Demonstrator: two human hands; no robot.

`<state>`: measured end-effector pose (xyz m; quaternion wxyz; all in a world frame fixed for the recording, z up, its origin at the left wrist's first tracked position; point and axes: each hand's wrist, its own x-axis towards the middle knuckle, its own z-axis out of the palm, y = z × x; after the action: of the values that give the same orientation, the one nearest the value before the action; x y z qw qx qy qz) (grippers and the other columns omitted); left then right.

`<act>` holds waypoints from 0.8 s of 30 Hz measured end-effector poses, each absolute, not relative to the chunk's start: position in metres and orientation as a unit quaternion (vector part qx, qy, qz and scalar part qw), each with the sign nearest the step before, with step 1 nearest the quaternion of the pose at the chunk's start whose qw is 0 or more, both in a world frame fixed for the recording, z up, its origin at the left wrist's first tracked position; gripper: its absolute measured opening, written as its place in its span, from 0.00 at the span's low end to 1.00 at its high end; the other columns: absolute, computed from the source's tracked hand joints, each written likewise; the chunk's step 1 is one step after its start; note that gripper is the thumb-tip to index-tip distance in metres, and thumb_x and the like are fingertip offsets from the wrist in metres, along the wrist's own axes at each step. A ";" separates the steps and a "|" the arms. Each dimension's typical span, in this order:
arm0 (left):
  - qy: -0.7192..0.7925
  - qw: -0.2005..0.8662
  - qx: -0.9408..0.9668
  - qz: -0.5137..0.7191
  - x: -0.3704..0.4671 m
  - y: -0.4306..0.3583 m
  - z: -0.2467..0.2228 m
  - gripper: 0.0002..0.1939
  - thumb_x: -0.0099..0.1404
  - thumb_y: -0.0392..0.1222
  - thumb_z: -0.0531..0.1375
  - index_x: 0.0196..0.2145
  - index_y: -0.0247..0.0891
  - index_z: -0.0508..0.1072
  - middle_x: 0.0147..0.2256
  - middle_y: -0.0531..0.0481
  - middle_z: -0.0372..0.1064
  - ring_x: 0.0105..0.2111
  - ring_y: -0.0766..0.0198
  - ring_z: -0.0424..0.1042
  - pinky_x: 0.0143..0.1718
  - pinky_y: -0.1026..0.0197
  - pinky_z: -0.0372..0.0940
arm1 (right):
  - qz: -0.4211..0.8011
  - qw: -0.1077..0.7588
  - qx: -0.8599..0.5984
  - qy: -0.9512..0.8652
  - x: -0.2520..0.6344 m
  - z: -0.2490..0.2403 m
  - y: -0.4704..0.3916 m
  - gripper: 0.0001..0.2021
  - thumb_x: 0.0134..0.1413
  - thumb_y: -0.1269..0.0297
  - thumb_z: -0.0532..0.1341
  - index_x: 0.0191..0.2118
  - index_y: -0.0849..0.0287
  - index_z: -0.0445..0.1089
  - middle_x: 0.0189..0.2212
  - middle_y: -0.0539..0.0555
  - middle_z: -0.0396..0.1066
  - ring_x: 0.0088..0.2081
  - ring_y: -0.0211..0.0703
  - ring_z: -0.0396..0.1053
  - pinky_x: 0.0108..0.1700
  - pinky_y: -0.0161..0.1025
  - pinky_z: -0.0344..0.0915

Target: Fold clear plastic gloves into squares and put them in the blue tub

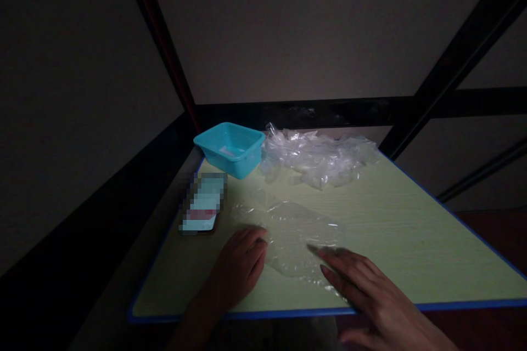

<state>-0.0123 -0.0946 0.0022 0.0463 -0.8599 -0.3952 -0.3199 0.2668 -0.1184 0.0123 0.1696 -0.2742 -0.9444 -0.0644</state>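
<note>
1 clear plastic sheet (296, 230) lies spread on the table (415, 230), in front of the blue tub (239, 167) and rightward; it looks light, soft and slippery, so its edge seems the best hold; the left hand (242, 260), before the tub, curls at this edge, pinching or not I cannot tell; the right hand (368, 288), farther right of the tub, has fingers extended over the sheet; the crumpled plastic heap (325, 156), right beside the tub, may hinder behind; the phone (203, 203) lies in front of the tub.
</note>
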 end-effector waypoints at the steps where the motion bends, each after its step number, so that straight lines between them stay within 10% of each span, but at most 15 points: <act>1: -0.390 0.044 -0.862 -0.322 -0.013 -0.094 0.003 0.09 0.61 0.28 0.50 0.34 0.36 0.69 0.38 0.45 0.71 0.38 0.60 0.71 0.40 0.56 0.69 | -0.068 0.175 -0.275 -0.943 0.266 0.011 -0.121 0.32 0.52 0.47 0.58 0.55 0.67 0.62 0.55 0.64 0.63 0.52 0.54 0.64 0.46 0.47 0.70; 5: -0.374 0.048 -0.864 -0.334 -0.013 -0.095 0.006 0.09 0.62 0.29 0.50 0.34 0.36 0.69 0.38 0.45 0.72 0.38 0.61 0.71 0.40 0.57 0.69 | -0.047 0.208 -0.292 -0.932 0.264 0.008 -0.131 0.19 0.58 0.65 0.57 0.54 0.64 0.64 0.52 0.57 0.68 0.51 0.45 0.66 0.48 0.39 0.69; 15: -0.347 0.110 -0.872 -0.326 0.026 -0.143 0.003 0.16 0.64 0.45 0.51 0.41 0.32 0.72 0.40 0.44 0.75 0.40 0.58 0.73 0.38 0.59 0.70 | -0.055 0.272 -0.317 -0.907 0.237 0.028 -0.141 0.13 0.62 0.67 0.51 0.41 0.60 0.72 0.38 0.53 0.76 0.41 0.41 0.73 0.46 0.39 0.69; 24: -0.422 0.074 -0.811 -0.398 0.040 -0.157 -0.013 0.15 0.62 0.32 0.46 0.32 0.35 0.72 0.30 0.47 0.75 0.30 0.62 0.73 0.32 0.61 0.69 | -0.014 0.366 -0.361 -0.858 0.195 0.015 -0.160 0.13 0.61 0.73 0.50 0.38 0.58 0.73 0.36 0.52 0.76 0.40 0.37 0.72 0.52 0.41 0.63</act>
<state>0.0402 -0.1566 -0.0131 0.0737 -0.8110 -0.4222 -0.3982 0.1948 -0.1598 0.0154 0.3657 -0.3608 -0.8579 -0.0135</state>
